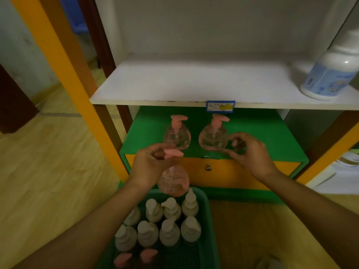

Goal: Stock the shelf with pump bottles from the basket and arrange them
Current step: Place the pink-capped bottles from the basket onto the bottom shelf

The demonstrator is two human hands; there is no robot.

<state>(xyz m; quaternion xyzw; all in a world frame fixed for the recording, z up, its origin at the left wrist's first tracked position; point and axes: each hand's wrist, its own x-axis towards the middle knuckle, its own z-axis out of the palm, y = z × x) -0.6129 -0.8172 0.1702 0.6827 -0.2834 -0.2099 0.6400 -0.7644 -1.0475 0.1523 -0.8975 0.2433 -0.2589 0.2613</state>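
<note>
A: Your left hand [153, 166] fingers are clamped on a pink clear plastic pump bottle [172, 180], over the green plastic basket [210, 220].

B: Right hand [250, 150] fingers apart, touching the right pink bottle [213, 137] near the green shelf [272, 138] front edge.

Three whole pink pump bottles [176, 135], nine grey-topped bottles [169, 232], one white bottle [330, 74], one green basket [210, 230].
</note>
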